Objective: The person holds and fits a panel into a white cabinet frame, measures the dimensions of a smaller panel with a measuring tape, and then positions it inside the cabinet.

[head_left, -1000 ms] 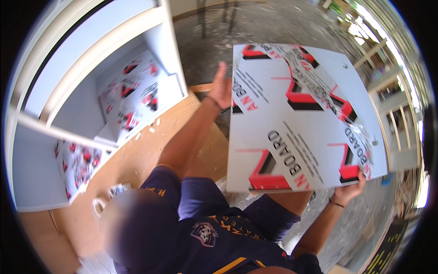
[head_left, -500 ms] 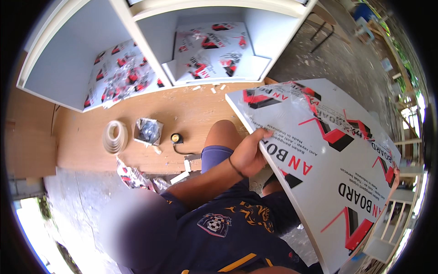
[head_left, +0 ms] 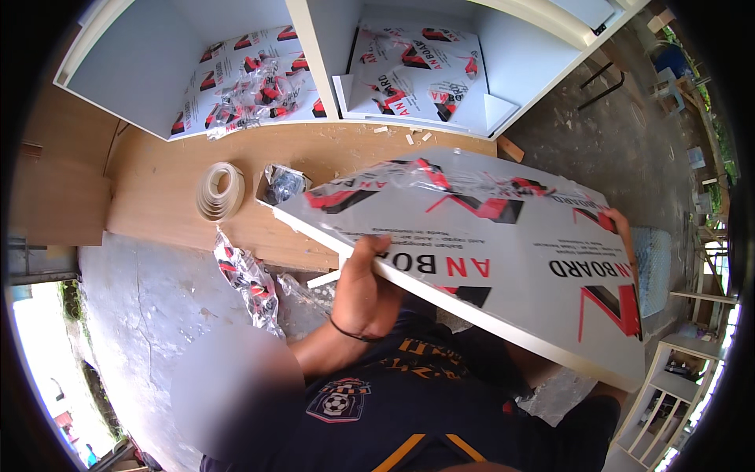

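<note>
A flat white panel, covered with printed red, black and white plastic film, lies across my lap at a tilt. My left hand grips its near left edge, thumb on top and the other fingers hidden underneath. At the opposite side my right hand is closed over the far right edge, only partly showing. The film is loose and wrinkled along the far edge of the panel. Beyond the panel's left corner sits a small open box with crumpled clear plastic inside, partly covered by the panel.
Ahead stands a white cabinet, its two compartments lined with printed film. A coil of pale edging strip lies on the wooden board. Torn film is on the floor. At right are bubble wrap and a white rack.
The panel has swung leftward and turned, its left corner now over the wooden board beside the small box. Both hands moved with it, still gripping. A round black-and-yellow item is now hidden.
</note>
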Motion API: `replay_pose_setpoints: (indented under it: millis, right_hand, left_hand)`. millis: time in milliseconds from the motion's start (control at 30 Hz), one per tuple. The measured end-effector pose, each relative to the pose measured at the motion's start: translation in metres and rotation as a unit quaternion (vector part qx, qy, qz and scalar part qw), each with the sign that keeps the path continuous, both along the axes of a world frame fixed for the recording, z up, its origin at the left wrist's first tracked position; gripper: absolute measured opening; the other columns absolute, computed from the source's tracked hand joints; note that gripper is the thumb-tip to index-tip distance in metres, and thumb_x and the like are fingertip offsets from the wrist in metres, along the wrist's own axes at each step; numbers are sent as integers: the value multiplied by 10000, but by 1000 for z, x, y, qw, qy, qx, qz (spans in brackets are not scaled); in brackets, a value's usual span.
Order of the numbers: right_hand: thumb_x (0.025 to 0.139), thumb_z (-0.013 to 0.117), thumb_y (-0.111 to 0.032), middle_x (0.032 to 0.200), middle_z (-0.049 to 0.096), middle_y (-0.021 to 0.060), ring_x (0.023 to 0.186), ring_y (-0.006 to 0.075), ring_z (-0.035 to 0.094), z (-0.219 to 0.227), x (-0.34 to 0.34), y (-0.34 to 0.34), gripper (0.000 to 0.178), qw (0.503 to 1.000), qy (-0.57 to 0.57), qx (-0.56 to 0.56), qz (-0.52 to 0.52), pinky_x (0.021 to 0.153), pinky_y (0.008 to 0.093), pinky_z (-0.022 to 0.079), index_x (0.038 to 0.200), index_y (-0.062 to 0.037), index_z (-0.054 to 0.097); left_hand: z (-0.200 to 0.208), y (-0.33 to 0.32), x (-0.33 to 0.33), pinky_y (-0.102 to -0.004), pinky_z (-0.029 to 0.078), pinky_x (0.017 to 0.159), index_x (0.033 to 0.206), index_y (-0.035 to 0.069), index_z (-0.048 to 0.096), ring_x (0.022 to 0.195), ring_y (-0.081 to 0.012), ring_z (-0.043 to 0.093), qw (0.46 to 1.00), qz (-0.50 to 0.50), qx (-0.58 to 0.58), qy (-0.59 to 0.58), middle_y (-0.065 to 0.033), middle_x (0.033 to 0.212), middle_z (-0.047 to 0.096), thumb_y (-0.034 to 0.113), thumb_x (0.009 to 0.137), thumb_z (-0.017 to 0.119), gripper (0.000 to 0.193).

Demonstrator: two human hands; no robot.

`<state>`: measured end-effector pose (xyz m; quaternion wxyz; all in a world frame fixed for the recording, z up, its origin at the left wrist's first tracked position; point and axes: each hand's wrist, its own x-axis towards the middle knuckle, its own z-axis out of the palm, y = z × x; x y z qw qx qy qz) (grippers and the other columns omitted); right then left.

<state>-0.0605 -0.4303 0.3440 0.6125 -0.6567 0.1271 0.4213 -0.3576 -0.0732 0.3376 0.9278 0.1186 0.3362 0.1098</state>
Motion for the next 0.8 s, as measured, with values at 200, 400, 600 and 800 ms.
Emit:
replay_pose_setpoints:
  millis: [200,400,600,800]
  right_hand:
    - [818,528,-207,846,637,132,703,210,625,-118,40,28,283,993,6,113,45,652,298,523,983,14,591]
    - [830,500,-164,895,642,139,746,219,635,-166,67,83,273,981,44,176,73,688,316,525,1003,33,576]
    - [814,487,-143,1002,612,168,850,261,617,-201,100,114,348,964,112,232,71,734,369,521,1115,30,512]
    - [800,511,-151,953,609,156,829,256,615,-197,104,133,349,952,128,273,59,735,373,528,1096,33,512]
  left_hand:
    - [15,5,0,-427,413,916,1147,-6,440,1012,-281,532,994,59,96,12,-138,1068,541,141,803,511,381]
    - [28,2,6,-419,448,889,1176,-5,428,1000,-256,557,980,86,178,31,-123,1081,547,137,809,503,401]
    - [29,6,23,-423,457,885,1175,-9,438,1009,-262,557,967,113,230,13,-127,1094,545,117,810,491,390]
    - [20,1,38,-428,441,912,1198,-9,430,1042,-274,542,964,136,229,11,-135,1130,540,96,813,485,403]
